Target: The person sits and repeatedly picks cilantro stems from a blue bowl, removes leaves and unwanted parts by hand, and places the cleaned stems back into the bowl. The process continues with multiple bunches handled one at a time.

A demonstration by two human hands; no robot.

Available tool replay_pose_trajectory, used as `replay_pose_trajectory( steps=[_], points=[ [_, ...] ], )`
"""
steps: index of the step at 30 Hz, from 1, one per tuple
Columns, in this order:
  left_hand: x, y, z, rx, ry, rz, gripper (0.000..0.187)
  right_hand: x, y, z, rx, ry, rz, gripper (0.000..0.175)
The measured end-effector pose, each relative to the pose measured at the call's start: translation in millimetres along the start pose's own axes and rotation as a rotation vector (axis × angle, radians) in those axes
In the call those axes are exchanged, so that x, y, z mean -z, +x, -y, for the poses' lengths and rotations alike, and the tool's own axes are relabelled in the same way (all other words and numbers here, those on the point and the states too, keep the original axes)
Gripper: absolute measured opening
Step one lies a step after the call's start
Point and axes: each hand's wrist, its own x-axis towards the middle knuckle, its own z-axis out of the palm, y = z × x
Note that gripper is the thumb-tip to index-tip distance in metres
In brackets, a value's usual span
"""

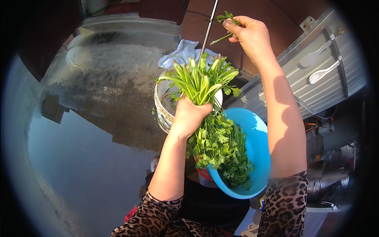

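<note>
My left hand (192, 114) grips a thick bunch of leafy green herbs (197, 83), perhaps cilantro or celery. Its pale cut stem ends point away from me, and the leaves hang down below my fist. Up at the top right, my right hand (247, 34) pinches a single sprig (220, 39) between thumb and fingers, apart from the bunch. Under the bunch stands a white bucket (161, 109) with a stained rim, partly hidden. To its right a blue plastic basin (257, 142) holds more greens (237, 169) with thin stems; the hanging leaves overlap part of it.
A thin metal pole (209, 26) rises behind the bucket, beside a whitish plastic bag (183, 54). At right is a corrugated metal panel (296, 89) with a white plastic fork (324, 72) and a spoon (315, 54) on it. The concrete floor (118, 118) looks wet in places.
</note>
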Motion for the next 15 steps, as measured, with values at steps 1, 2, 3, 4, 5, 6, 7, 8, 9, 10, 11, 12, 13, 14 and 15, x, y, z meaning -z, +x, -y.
replay_pose_trajectory(
  steps=[1, 2, 3, 4, 5, 6, 7, 8, 9, 10, 11, 12, 13, 14, 15],
  points=[
    [4.4, 0.4, -1.8, 0.035, -0.124, 0.022, 0.039, -2.8, 2.9, -6.8, -0.055, -0.047, 0.014, 0.04],
    [8.3, -1.6, -2.5, 0.012, -0.32, 0.03, 0.041, -7.5, 2.6, -14.9, 0.0, -0.065, 0.089, 0.051],
    [14.2, -3.7, -3.3, 0.002, -0.42, 0.05, 0.044, -11.6, 0.4, -21.6, -0.034, -0.105, 0.113, 0.062],
    [19.3, -5.6, -3.3, 0.161, -0.544, 0.037, 0.047, -13.6, -3.7, -27.8, -0.05, -0.192, 0.139, 0.08],
    [23.1, -6.5, -2.6, 0.228, -0.705, 0.068, 0.05, -14.1, -8.0, -31.2, -0.031, -0.067, 0.152, 0.077],
    [26.7, -3.8, -2.0, 0.195, -0.904, 0.248, 0.054, -12.9, -14.7, -33.2, -0.082, 0.038, 0.177, 0.074],
    [23.1, -5.7, 1.6, 0.17, -1.126, 0.306, 0.058, -12.7, -23.1, -32.7, -0.134, 0.146, 0.201, 0.071],
    [21.9, -4.7, 3.7, 0.131, -1.14, 0.24, 0.06, -8.8, -32.5, -30.0, -0.191, 0.205, 0.306, 0.071],
    [20.1, -4.0, 6.2, 0.095, -1.154, 0.178, 0.061, -3.4, -44.1, -25.6, -0.186, 0.31, 0.415, 0.071],
    [17.6, -2.3, 8.2, 0.083, -1.179, 0.191, 0.063, -1.4, -56.3, -19.5, -0.16, 0.364, 0.487, 0.067],
    [16.2, -1.3, 10.1, 0.06, -1.166, 0.173, 0.064, -4.3, -71.2, -13.1, -0.15, 0.437, 0.502, 0.065],
    [15.6, -0.6, 11.8, 0.031, -1.207, 0.222, 0.065, -5.7, -86.1, -6.0, -0.115, 0.42, 0.5, 0.065],
    [15.8, -0.4, 13.2, -0.03, -1.208, 0.266, 0.066, -7.7, -100.5, 0.2, -0.064, 0.426, 0.511, 0.065],
    [15.9, -1.7, 15.9, -0.006, -1.352, 0.252, 0.067, -10.4, -113.9, 6.1, 0.009, 0.358, 0.495, 0.061],
    [14.7, -4.9, 18.6, -0.078, -1.361, 0.231, 0.066, -12.2, -124.9, 11.4, 0.077, 0.296, 0.473, 0.056]
  ],
)
